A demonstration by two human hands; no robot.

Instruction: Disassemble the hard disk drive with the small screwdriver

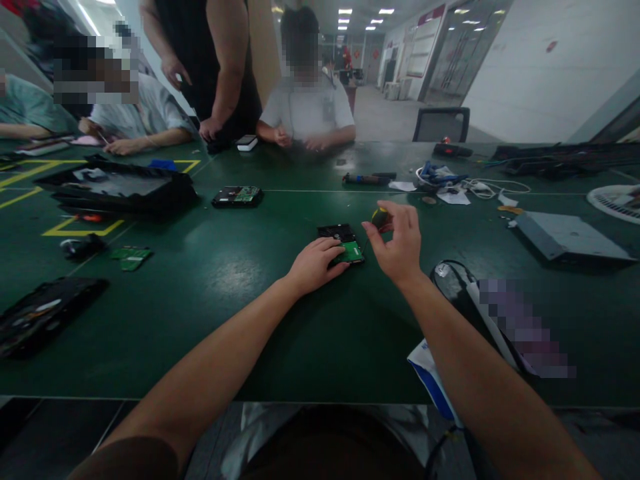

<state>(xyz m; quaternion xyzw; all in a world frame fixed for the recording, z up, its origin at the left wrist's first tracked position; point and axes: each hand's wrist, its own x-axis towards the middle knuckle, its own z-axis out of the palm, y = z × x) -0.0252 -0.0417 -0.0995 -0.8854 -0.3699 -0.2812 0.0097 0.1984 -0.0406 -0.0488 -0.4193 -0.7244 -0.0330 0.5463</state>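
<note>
A hard drive [336,231] with a black body and a bare green circuit board lies on the green table in front of me. My left hand [319,263] grips it from the left, fingers over the board and thumb along the near edge. Just right of the drive, my right hand [399,243] is closed around the yellow-and-black handle of a screwdriver [380,218]. Its thin shaft points down toward the drive's right edge. Whether the tip touches a screw cannot be made out. My left fingers cover part of the board.
Another hard drive [237,196] lies farther left. Black casings [123,190], a loose green circuit board [133,257] and a black device [50,310] lie left. A grey metal box [570,235], power strip [493,323] and cables [483,188] are right. People are across the table [280,320].
</note>
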